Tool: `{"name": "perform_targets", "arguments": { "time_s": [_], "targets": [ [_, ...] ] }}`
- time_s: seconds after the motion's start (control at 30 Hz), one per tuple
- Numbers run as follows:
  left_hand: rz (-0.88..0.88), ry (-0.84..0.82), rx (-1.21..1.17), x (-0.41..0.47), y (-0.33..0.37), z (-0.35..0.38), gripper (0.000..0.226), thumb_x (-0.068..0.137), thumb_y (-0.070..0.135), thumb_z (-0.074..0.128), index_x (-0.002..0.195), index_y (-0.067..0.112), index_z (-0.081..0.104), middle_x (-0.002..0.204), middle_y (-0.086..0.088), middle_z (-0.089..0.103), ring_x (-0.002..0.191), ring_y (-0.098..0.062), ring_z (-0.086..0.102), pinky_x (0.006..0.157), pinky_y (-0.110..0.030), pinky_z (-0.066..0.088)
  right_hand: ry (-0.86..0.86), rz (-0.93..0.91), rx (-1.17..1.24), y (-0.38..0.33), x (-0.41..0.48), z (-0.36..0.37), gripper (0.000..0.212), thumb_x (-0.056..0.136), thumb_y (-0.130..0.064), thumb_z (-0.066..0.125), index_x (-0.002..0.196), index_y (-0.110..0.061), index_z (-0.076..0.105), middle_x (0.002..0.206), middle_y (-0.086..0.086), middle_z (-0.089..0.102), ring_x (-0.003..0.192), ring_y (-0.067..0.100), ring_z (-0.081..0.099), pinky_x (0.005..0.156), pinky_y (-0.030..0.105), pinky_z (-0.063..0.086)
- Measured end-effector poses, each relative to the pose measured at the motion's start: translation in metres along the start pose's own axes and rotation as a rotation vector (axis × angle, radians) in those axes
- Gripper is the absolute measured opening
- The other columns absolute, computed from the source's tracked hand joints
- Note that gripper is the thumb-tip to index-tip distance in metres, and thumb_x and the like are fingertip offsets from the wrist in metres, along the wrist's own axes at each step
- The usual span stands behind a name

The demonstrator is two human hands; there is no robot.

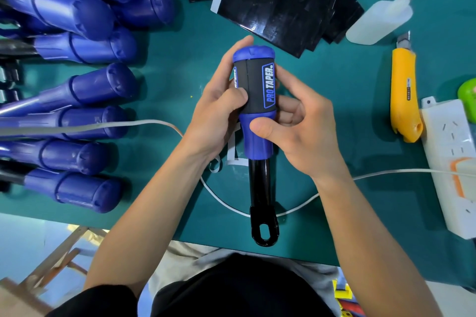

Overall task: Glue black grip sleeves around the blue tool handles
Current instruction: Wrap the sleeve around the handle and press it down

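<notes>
Both forearms reach in from the near edge and meet over the middle of the green mat. The left hand wraps the sleeve from the left, thumb pressed flat beside its seam, fingertips curling round the far cap. The right hand cups the handle from the right, fingers curled behind it, thumb on the blue collar just below the sleeve. The handle is held above the mat, cap far, black shaft pointing near. Bare handles lie in a row at left. Spare sleeves are stacked far, with a glue bottle and a knife at right.
</notes>
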State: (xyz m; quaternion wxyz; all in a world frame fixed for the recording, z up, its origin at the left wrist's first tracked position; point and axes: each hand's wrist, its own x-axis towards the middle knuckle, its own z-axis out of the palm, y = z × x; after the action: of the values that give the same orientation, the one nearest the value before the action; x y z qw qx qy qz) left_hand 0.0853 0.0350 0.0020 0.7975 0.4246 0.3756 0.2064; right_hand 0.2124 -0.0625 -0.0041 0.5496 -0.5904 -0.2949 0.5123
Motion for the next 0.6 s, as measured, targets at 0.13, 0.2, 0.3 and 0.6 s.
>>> {"name": "perform_targets", "arguments": {
  "time_s": [0.13,0.2,0.3,0.6],
  "targets": [
    [0.023,-0.033,0.047,0.0,-0.001,0.001,0.068,0.083,0.016,0.053,0.149,0.031,0.043,0.111,-0.017,0.049,0.099,-0.04,0.038,0.088,-0.058,0.034,-0.007,0.011,0.03,-0.001,0.001,-0.002,0.083,0.078,-0.014,0.083,0.153,-0.017,0.048,0.116,0.001,0.079,0.1,0.028,0.079,0.089,0.04,0.063],
    [0.03,-0.052,0.078,0.0,-0.001,-0.001,0.072,0.085,0.016,0.054,0.154,0.028,0.037,0.11,-0.015,0.049,0.095,-0.038,0.039,0.085,-0.055,0.036,-0.02,0.012,0.061,-0.001,0.002,-0.003,0.079,0.079,-0.013,0.082,0.15,-0.024,0.049,0.117,0.001,0.079,0.101,0.028,0.078,0.088,0.037,0.063],
    [0.043,-0.08,0.099,0.0,-0.001,-0.005,0.075,0.086,0.015,0.055,0.156,0.028,0.033,0.109,-0.013,0.052,0.092,-0.036,0.041,0.079,-0.046,0.043,-0.046,0.026,0.093,0.0,0.003,-0.005,0.081,0.08,-0.011,0.082,0.153,-0.019,0.047,0.119,0.004,0.078,0.104,0.03,0.078,0.09,0.04,0.063],
    [0.168,0.054,0.227,-0.002,-0.008,-0.003,0.071,0.089,-0.005,0.051,0.156,0.008,0.035,0.094,-0.003,0.063,0.077,-0.022,0.051,0.068,-0.021,0.048,-0.131,0.093,0.125,0.008,0.008,-0.015,0.079,0.089,-0.003,0.074,0.159,-0.005,0.038,0.127,0.018,0.073,0.116,0.043,0.071,0.103,0.061,0.055]
  ]
}}
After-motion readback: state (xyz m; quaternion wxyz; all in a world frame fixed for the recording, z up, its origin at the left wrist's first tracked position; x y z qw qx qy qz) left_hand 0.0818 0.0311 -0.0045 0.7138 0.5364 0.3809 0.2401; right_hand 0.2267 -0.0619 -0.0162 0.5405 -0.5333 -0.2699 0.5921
